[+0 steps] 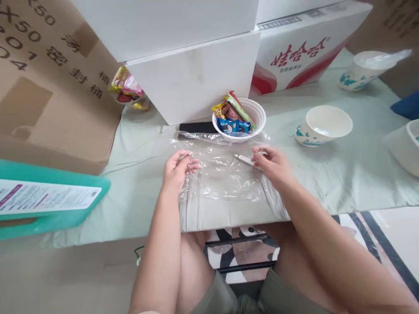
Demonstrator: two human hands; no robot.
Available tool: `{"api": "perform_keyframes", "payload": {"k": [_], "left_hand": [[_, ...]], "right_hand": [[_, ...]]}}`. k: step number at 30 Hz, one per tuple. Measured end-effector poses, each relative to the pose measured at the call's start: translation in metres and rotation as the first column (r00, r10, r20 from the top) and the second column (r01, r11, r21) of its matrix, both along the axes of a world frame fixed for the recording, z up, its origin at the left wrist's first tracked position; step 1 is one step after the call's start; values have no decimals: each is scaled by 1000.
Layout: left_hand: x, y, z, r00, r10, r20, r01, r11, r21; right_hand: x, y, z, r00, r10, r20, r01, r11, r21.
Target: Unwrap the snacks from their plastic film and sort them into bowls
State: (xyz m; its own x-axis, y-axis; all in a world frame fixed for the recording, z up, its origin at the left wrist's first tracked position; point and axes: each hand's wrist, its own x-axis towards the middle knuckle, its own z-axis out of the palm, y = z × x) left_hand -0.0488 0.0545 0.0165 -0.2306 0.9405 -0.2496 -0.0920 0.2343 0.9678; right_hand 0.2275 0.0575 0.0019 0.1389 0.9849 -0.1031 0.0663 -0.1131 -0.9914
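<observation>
A sheet of clear plastic, perhaps a bag (225, 176), lies spread and wrinkled on the cloth-covered table in front of me. At its left side my left hand (178, 170) is closed, thumb and fingertips pinching the film. My right hand (271, 163) is closed at the opposite side, with curled fingers on the film. A slim white pen-like stick (244, 159) runs out from by the right fingertips; whether they grip it I cannot tell. Just beyond the plastic, a white bowl (261, 117) holds several wrapped snacks (233, 114).
A dark flat object (198, 127) lies beside the bowl. White boxes (196, 78) stand behind. Paper bowls (322, 126) with blue leaf prints are at right. A cardboard carton (59, 100), a green container (52, 200) and more wrapped snacks (126, 87) are at left.
</observation>
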Motion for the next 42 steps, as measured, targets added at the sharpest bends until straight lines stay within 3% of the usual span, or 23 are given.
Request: {"api": "perform_keyframes", "payload": {"k": [6,12,18,25,30,34,39,42], "left_hand": [[-11,-18,8,997,-78,26,78,997,5],[-14,-20,15,985,-124,123,122,992,22],[-11,-8,9,986,-16,164,20,1000,-23],[-22,-11,3,978,-62,198,61,998,14],[-16,-8,13,963,-98,251,47,978,204],[-12,-23,30,973,-160,164,85,917,389],[-17,-39,31,987,-128,100,98,962,255],[-23,-37,18,996,-37,84,27,993,112]], "right_hand": [[0,-2,13,975,-223,-21,222,949,225],[5,-11,20,962,-261,-84,273,938,214],[10,-10,15,997,-47,-56,49,998,35],[10,3,13,981,-65,-184,89,988,128],[20,4,18,954,-1,-299,59,981,187],[33,0,30,955,52,-291,-18,993,119],[39,-1,29,921,119,-372,-94,992,85],[32,0,19,966,128,-226,-125,992,29]]}}
